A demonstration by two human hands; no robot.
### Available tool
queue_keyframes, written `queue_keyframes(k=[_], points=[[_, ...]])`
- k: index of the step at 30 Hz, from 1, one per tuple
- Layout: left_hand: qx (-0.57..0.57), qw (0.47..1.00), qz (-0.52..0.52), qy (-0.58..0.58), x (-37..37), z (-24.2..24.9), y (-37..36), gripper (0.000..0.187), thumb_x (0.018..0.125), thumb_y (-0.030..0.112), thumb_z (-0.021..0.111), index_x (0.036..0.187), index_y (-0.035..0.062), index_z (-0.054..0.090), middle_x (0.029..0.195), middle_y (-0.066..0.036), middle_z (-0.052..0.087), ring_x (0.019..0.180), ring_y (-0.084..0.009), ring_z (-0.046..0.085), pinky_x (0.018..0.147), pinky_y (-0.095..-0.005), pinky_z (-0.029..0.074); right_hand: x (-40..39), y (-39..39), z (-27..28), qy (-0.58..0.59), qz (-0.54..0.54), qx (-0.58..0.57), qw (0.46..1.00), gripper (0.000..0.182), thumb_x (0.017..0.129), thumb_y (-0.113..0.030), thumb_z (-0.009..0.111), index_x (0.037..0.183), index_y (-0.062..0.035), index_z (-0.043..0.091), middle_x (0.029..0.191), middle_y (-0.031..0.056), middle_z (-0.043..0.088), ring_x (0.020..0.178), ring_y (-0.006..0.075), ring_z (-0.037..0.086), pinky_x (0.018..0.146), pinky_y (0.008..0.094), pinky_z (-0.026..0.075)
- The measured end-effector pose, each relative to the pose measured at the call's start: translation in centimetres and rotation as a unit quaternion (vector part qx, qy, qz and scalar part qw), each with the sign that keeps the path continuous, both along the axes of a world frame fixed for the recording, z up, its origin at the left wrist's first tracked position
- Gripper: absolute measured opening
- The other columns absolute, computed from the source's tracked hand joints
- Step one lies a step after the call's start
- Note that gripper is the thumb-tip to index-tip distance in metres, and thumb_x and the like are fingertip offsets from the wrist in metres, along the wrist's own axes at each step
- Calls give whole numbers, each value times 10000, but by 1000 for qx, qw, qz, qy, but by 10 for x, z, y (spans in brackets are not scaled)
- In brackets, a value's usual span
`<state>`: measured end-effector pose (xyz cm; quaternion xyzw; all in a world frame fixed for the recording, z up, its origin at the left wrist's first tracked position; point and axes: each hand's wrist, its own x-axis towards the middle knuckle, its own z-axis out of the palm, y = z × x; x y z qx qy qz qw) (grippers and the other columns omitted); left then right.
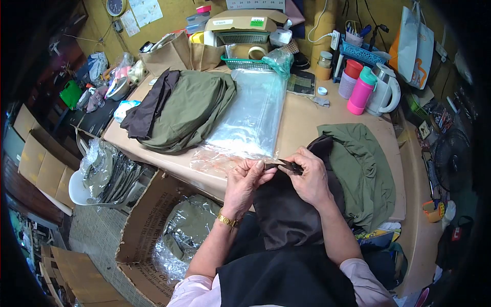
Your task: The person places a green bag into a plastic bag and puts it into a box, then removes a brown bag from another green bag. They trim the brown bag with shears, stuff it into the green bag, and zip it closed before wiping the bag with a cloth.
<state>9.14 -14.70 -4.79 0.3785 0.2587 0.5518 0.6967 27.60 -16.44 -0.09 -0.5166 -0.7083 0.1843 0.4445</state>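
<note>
My right hand (310, 176) is closed around small dark thread snips (289, 165), their blades pointing left toward my other fingers. Between thumb and fingertips, my left hand (246, 179) pinches an edge of dark brown fabric (291, 210), right at the blade tips. This fabric hangs over the table's front edge into my lap. It runs up to an olive green piece of cloth (365, 174) lying on the right of the table. Behind my hands lie clear plastic bags (253, 112), and left of them a folded olive and brown cloth pile (197, 105).
Below the table, at left, stands a cardboard box (140, 225) with plastic-wrapped olive items. A white tub (79, 189) beside it holds more wrapped pieces. A pink bottle (360, 94) and a kettle (384, 92) stand at the back right; baskets (245, 63) sit at the back.
</note>
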Motion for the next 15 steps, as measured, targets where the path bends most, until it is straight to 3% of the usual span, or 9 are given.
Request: queue_keyframes(k=[6,8,12,15], points=[[-8,997,-21,-74,0,-5,3,196,988,133,610,1131,-2,595,1079,-126,687,965,-177,700,865,-296,587,-4,-11,16,-18,-45,48,998,354,834,-155,747,1152,-77,612,994,139,606,837,333,645,709,415,503],[-11,999,7,-33,7,2,-1,192,991,138,607,1120,-4,601,1070,-126,689,963,-177,701,859,-294,589,-2,-15,18,-31,-41,27,998,441,853,-216,735,1242,-113,552,1079,124,599,878,348,643,732,454,506],[0,1000,18,23,5,-11,1,183,993,147,605,1088,-9,619,1053,-123,695,952,-176,703,836,-286,594,-1,-15,12,-23,-50,48,997,407,852,-210,727,1218,-117,572,1045,122,595,854,353,636,721,460,498],[1,1000,-5,-19,5,-11,1,177,992,147,607,1069,-12,626,1042,-128,695,942,-176,704,819,-282,598,3,-19,13,-106,-47,75,990,396,839,-188,730,1196,-101,584,1012,127,581,820,348,626,711,454,491]])
